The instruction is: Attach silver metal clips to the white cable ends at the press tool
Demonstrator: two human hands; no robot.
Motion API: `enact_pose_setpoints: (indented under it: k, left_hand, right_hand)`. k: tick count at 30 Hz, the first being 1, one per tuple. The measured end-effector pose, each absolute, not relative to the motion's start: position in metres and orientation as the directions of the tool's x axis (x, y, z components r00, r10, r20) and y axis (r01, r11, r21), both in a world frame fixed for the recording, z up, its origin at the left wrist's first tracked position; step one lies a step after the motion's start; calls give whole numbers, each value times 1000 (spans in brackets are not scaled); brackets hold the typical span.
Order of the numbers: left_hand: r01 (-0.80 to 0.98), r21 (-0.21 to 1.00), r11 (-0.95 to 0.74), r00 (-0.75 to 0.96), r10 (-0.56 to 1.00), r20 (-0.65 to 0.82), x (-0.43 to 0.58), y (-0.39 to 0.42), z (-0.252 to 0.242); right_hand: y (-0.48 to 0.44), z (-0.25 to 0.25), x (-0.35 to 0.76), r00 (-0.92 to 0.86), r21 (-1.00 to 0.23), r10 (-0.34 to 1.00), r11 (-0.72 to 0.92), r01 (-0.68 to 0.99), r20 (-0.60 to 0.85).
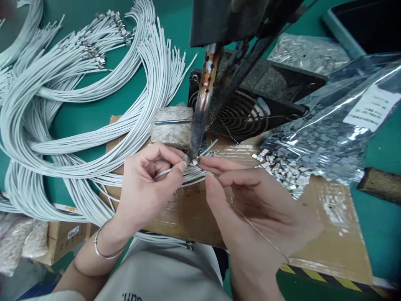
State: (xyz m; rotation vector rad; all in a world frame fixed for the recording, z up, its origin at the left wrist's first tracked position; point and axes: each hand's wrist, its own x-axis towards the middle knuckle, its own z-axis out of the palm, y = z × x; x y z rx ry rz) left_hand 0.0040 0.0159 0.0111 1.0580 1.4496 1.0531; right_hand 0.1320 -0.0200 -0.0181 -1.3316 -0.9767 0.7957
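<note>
My left hand point(145, 186) is closed, its thumb and forefinger pinching a white cable point(163, 172) near its end. Just right of those fingertips sits a small shiny metal connector point(196, 161), under the dark tip of a soldering iron point(202, 104) that slants down from above. Whether tip and connector touch is hard to make out. My right hand point(257, 205) pinches a thin solder wire point(260, 232), which trails across the palm toward the wrist. Its fingertips lie close to the connector's right side. More white cable ends pass beneath both hands.
Bundles of white cables point(78, 142) cover the left side. A tape-wrapped block point(172, 121) stands behind my left hand, a black fan point(247, 113) behind the iron. Loose metal connectors point(288, 169) lie at right by a plastic bag point(338, 129). Cardboard point(332, 234) covers the green table.
</note>
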Motion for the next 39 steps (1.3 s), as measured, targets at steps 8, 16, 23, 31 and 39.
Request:
enact_pose_setpoints:
  k: [8, 16, 23, 31, 39]
  left_hand:
    - [95, 972, 213, -101, 974, -204, 5, 16, 12]
    - [68, 972, 224, -83, 972, -219, 4, 16, 10]
    - [94, 972, 213, -81, 975, -206, 3, 15, 10]
    - [128, 970, 206, -84, 977, -196, 1, 15, 8]
    - [98, 969, 225, -80, 973, -218, 1, 14, 9]
  right_hand:
    - [-22, -23, 141, 324, -985, 931, 142, 99, 166]
    - [-20, -24, 134, 391, -981, 901, 186, 46, 189]
    - [-21, -24, 137, 349, -985, 921, 159, 73, 174]
    - [-21, -26, 142, 303, -983, 936, 156, 94, 178]
    - [-20, -22, 134, 401, -990, 905, 122, 68, 139]
